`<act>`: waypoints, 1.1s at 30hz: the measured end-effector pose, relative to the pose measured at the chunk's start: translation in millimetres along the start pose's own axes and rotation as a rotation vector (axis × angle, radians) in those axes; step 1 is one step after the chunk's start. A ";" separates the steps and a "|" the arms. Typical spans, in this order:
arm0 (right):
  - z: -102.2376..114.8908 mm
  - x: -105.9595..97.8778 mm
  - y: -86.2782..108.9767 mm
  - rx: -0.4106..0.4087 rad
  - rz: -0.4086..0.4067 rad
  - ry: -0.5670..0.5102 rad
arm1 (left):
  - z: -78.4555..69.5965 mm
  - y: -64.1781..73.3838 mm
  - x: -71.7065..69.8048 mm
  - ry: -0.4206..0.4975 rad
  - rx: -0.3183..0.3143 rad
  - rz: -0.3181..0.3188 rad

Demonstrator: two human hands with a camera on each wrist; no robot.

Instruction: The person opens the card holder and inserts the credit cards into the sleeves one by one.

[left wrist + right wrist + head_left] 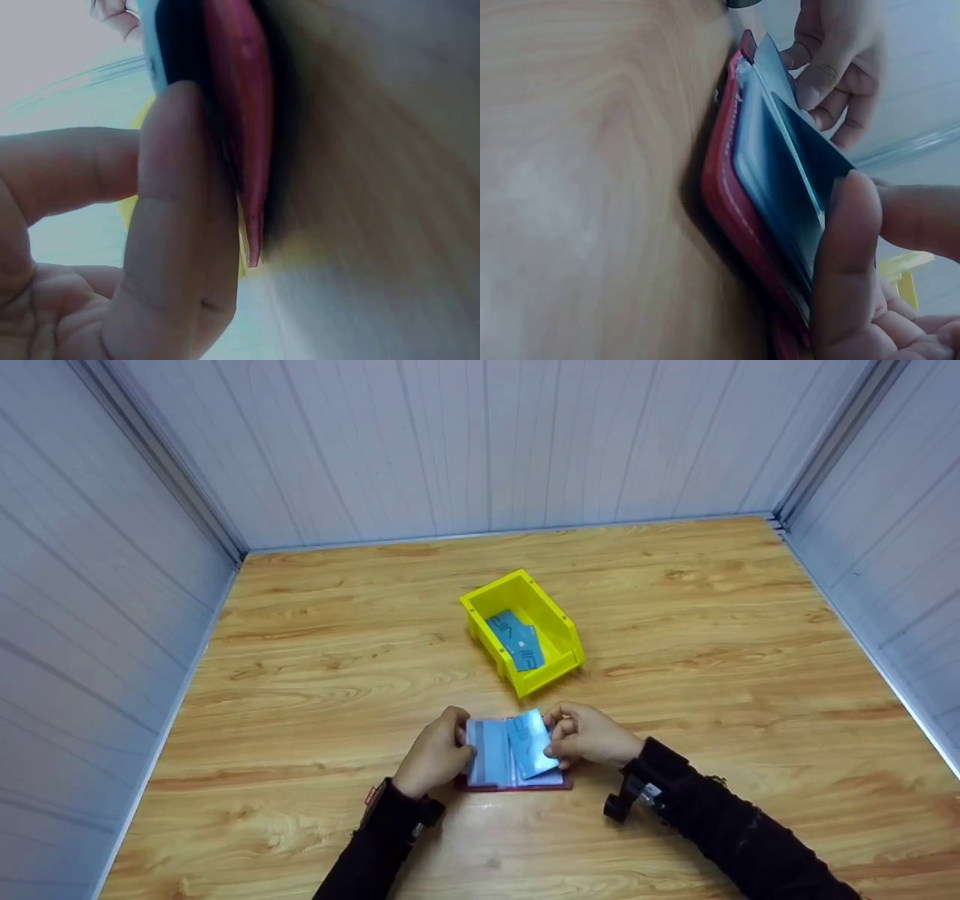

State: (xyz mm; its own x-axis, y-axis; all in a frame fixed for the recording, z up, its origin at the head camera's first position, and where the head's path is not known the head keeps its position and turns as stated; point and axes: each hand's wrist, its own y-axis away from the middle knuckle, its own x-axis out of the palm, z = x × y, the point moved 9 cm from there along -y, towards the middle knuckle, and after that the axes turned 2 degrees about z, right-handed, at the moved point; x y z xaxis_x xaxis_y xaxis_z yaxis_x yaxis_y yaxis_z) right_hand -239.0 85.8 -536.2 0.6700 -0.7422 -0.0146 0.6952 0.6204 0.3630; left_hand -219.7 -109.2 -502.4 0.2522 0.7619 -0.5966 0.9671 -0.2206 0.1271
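Note:
A red card holder (718, 176) lies spread out on the table, its clear sleeves (489, 750) facing up. My left hand (436, 751) pinches the left side of the holder, thumb over the sleeves. Between thumb and fingers of my right hand (589, 737) is a blue card (531, 742), tilted above the holder's right-hand sleeves. In the right wrist view the card (810, 142) stands slanted over the sleeves, held at its near edge by the right hand (870, 277). The left wrist view shows the left hand (161, 225) against the red cover (244, 90).
Beyond the holder stands a yellow bin (551, 667) with several blue cards (517, 641) inside. The wooden table (322, 660) is bounded by pale panel walls (517, 442) at the back and both sides.

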 end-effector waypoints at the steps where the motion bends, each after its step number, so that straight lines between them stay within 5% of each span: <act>1: 0.5 1.4 -1.0 0.002 -0.004 0.001 | 0.1 0.2 -0.2 -0.005 0.000 -0.001; 14: 9.4 13.7 -8.0 0.002 -0.062 0.164 | -2.8 1.8 -0.5 -0.044 0.018 -0.013; 33: 7.9 9.3 -3.7 0.021 -0.054 0.174 | -2.9 2.6 0.0 -0.035 0.022 -0.011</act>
State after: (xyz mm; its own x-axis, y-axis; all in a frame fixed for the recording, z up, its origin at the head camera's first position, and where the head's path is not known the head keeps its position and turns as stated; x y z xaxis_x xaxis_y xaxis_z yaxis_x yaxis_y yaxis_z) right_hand -237.3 74.5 -530.3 0.6677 -0.7185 -0.1950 0.7274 0.5739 0.3762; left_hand -217.1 -108.0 -499.8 0.2401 0.7423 -0.6255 0.9686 -0.2263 0.1031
